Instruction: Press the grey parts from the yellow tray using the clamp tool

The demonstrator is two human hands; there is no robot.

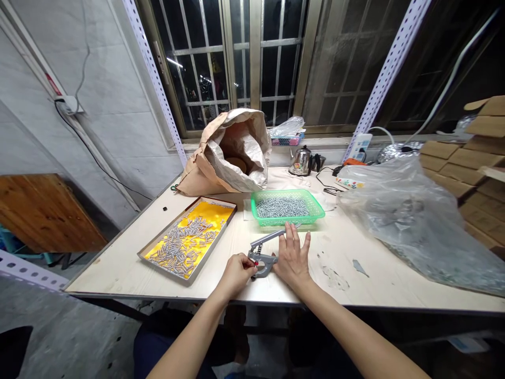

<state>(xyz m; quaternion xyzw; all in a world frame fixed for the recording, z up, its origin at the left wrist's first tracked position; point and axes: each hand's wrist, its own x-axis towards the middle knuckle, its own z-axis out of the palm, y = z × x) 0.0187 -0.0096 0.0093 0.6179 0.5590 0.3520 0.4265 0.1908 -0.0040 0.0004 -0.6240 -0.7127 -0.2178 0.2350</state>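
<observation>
A grey hand-press tool with a spring and a long lever lies at the table's front edge. My right hand is on its right side, fingers wrapped over the lever and body. At the tool's left end, the fingers of my left hand are pinched beside a small red part; what they hold is too small to make out. Behind the tool is a green basket full of small metal pieces. To the left, a shallow tray with a yellow lining holds many small grey pieces.
A large open paper sack stands at the back left. Behind the basket is a metal kettle. A big clear plastic bag covers the right side, beside stacked cardboard. The table's front edge runs below my wrists.
</observation>
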